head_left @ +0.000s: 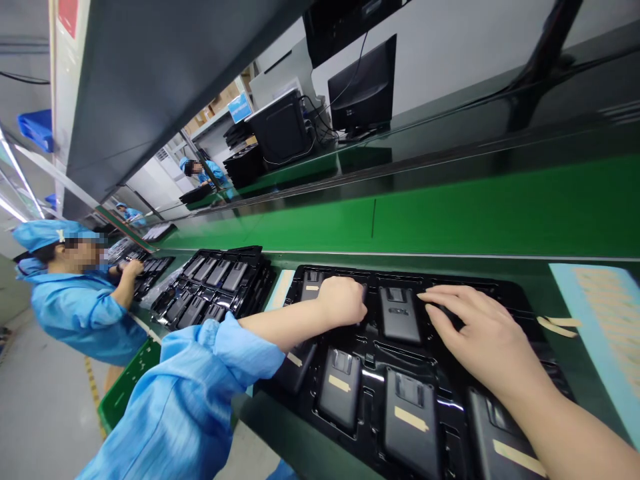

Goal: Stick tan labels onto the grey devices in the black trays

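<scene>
A black moulded tray point(380, 343) lies on the bench in front of me, holding several dark phone-back parts point(399, 313), some with tan tape strips point(410, 418). My left hand point(344, 300) is curled into a loose fist and rests on the tray's far row, beside a part; whether it holds anything is hidden. My right hand point(475, 330) lies over the tray's far right pocket with fingers stretched out and pressing down on a dark part beneath them.
A second black tray point(213, 283) of parts lies to the left. A light blue sheet point(605, 327) with tan strips lies at right, with loose strips point(557, 325) beside it. The green conveyor belt point(450, 217) runs behind. A co-worker point(80, 300) in blue works at left. Monitors point(363, 90) stand beyond.
</scene>
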Motion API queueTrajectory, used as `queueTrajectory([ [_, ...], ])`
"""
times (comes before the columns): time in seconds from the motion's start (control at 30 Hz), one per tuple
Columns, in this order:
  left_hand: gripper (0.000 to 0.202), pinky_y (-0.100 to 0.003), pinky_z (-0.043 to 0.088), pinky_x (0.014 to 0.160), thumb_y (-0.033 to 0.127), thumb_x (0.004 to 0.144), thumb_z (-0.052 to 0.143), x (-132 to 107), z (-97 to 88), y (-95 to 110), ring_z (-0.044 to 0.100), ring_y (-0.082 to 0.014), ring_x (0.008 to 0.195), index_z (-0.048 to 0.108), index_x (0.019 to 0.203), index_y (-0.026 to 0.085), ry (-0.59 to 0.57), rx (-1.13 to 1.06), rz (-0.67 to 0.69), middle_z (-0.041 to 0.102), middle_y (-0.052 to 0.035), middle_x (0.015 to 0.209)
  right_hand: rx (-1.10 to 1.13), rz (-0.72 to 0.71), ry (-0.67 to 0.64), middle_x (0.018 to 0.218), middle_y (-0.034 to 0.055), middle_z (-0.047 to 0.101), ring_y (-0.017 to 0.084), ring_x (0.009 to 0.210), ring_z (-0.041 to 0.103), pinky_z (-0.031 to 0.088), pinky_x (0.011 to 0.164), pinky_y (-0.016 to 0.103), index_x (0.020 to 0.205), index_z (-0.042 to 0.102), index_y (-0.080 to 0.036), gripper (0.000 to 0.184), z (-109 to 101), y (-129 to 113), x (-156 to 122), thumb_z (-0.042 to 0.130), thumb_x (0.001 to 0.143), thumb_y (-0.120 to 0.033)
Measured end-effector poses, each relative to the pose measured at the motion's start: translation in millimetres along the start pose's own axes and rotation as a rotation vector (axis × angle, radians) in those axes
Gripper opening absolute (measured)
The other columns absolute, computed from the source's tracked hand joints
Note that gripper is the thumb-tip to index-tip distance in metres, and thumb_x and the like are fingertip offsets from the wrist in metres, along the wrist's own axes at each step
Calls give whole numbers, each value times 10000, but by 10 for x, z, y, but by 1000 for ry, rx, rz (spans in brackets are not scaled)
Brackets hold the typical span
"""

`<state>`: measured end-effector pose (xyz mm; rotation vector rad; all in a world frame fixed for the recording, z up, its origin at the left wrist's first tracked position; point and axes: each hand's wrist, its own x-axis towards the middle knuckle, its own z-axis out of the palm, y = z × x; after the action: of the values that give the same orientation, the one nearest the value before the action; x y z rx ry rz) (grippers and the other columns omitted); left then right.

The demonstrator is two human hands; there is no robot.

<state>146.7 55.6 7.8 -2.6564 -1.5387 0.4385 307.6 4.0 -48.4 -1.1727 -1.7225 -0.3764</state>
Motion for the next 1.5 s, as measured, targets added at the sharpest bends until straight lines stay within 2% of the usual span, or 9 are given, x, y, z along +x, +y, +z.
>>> queueTrajectory([
  [0.23,229,-314,473,720,201,706,449,-24,19,-103,603,-233,799,645,803,133,26,-108,-80,650,-89,809,20,38,-24,746,28,597,182,673,561,463,642,345,749,564,-223,224,8,22,-10,356,806,-285],
  [0.63,106,-252,447,693,182,656,486,-43,58,-224,567,-160,660,582,610,176,58,-409,-182,611,-6,628,-7,-13,-5,733,30,590,180,659,567,467,614,329,747,546,-216,235,-11,-14,23,335,830,-278],
  [0.8,95,-218,437,635,173,637,502,-50,106,-292,536,-126,603,527,545,169,71,-577,-230,574,17,580,-11,4,-7,740,31,591,178,667,569,467,620,329,741,548,-217,245,3,7,7,332,828,-293],
  [1.17,148,-218,455,670,120,607,539,-43,269,-396,571,-121,660,487,472,153,100,-933,-316,609,-8,619,-32,-38,-5,746,35,582,175,658,561,457,619,324,764,541,-205,268,29,22,-4,312,859,-307],
  [1.5,160,-209,447,595,119,633,511,-36,397,-443,563,-106,605,488,477,144,108,-1157,-375,610,-19,612,-36,-40,-29,758,34,577,171,663,560,445,628,321,770,539,-200,283,6,23,-9,305,870,-322],
])
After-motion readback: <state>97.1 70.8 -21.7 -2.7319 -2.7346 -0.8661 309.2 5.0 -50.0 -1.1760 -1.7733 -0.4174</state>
